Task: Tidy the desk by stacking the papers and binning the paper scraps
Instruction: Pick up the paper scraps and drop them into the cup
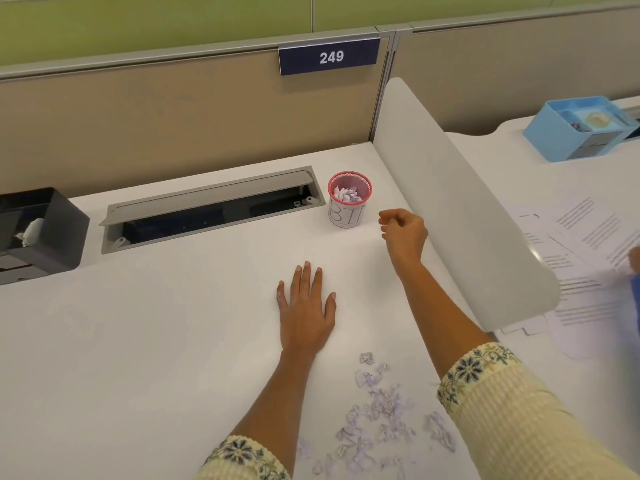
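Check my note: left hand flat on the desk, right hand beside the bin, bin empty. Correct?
One error: the bin is not empty; the head view shows paper scraps inside it. The left hand does lie flat on the desk, and the right hand is beside the bin.

Your left hand lies flat, palm down, fingers straight and slightly spread, forearm reaching forward. Your right hand is stretched farther ahead, fingers loosely curled with nothing visible between them. Both sleeves end mid-forearm.
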